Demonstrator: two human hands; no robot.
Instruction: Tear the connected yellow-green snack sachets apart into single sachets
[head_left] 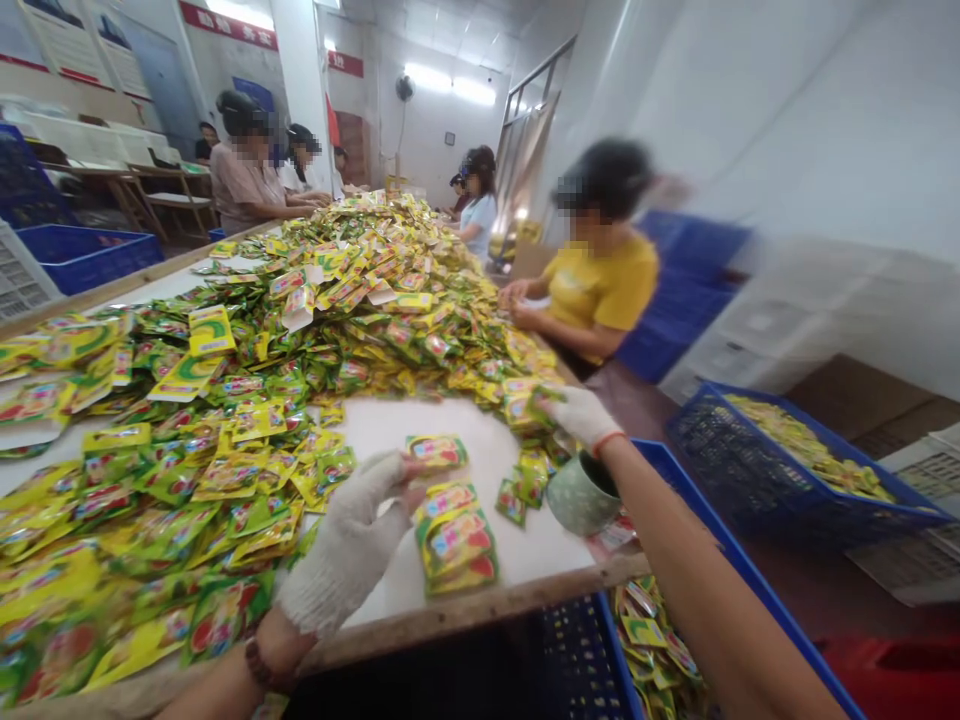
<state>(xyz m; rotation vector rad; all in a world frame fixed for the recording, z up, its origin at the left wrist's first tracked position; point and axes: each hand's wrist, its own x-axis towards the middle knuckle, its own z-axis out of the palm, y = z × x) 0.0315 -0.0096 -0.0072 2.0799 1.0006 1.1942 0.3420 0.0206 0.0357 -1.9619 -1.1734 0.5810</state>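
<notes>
My left hand [349, 535], in a white knit glove with bare fingertips, pinches the edge of a small yellow-green packet [436, 451] above the white tabletop [390, 420]. Just below it lies a neat overlapping stack of similar packets [456, 540], with red fruit printed on them; the fingertips are close to this stack. My right hand [587, 415], also gloved, reaches to the pile's right edge, its fingers closed on a green-yellow packet [546, 402], slightly blurred. A few loose packets [525, 485] lie beside a speckled green cup [581, 495] under my right wrist.
A large heap of packets [375, 300] covers much of the table. Below the wooden edge [480, 612], a blue crate [622, 650] holds more packets. Another blue crate [795, 460] stands at right. A person in yellow [600, 290] works across the right side; others sit farther back.
</notes>
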